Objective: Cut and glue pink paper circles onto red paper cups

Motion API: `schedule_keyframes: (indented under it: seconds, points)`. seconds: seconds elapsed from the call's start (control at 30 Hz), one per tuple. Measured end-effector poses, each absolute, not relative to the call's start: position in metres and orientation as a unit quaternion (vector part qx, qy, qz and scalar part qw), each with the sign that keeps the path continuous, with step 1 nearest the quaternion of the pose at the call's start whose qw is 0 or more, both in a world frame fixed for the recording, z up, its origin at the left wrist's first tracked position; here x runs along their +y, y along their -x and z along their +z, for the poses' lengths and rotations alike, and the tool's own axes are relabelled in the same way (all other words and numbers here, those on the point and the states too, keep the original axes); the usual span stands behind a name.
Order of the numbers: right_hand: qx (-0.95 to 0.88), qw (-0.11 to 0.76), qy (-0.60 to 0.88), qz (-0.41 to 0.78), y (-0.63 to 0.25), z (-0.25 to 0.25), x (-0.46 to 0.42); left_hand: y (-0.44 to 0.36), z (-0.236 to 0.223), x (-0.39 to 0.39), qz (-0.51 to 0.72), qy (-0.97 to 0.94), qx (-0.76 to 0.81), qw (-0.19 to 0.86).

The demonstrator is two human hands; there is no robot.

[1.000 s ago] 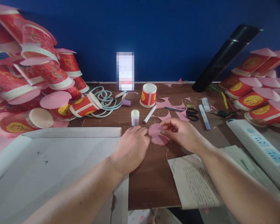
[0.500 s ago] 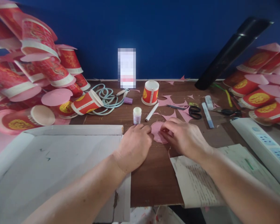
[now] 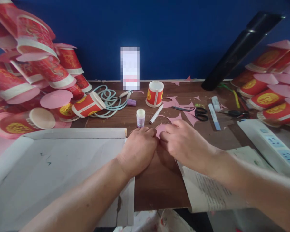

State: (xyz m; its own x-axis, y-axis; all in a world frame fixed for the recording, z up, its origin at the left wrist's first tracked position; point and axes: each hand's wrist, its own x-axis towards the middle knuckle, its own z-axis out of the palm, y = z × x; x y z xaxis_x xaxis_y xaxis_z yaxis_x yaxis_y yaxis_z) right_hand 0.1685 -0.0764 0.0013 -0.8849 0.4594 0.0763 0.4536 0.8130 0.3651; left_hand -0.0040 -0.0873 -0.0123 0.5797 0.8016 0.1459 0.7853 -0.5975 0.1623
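A pink round paper disc (image 3: pixel 160 128) lies on the table, its near part covered by my hands. At its left edge is my left hand (image 3: pixel 142 145), fingers curled together against the paper. My right hand (image 3: pixel 181 139) is closed at the disc's right and near side, the fingertips hidden beneath the knuckles. Just beyond my left fingers an uncapped glue stick (image 3: pixel 140 118) stands upright, with its purple cap (image 3: pixel 131 102) lying farther back. A white marker (image 3: pixel 156 114) lies beyond the disc, and a red paper cup (image 3: pixel 154 94) stands behind it.
Pink paper scraps (image 3: pixel 175 102) and black-handled scissors (image 3: pixel 201 113) lie right of the cup. Red cups with pink discs (image 3: pixel 56 99) are stacked left, more with pink cones (image 3: pixel 268 96) right. A white box lid (image 3: pixel 62 167), printed papers (image 3: pixel 207 190) and a power strip (image 3: pixel 270 138) flank my arms.
My right hand has moved slightly left and nearer, its fingers curling tighter and covering more of the disc. My left hand stays at the disc's left edge. The view has shifted slightly.
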Motion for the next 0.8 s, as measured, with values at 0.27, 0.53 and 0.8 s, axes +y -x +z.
schedule_keyframes:
  seconds: [0.27, 0.53, 0.8]
  points:
    - [0.951, 0.028, -0.293, 0.092, -0.167, 0.014, -0.064, 0.005, -0.016, -0.086, 0.112, -0.886, 0.448, 0.037]
    - [0.808, -0.207, -0.491, -0.251, -0.207, 0.006, -0.058, 0.004, -0.019, -0.087, 0.118, -0.886, 0.448, -0.014]
    - [0.715, -0.234, -0.527, -0.396, -0.209, -0.020, -0.050, 0.005, -0.010, -0.088, 0.088, -0.891, 0.445, 0.003]
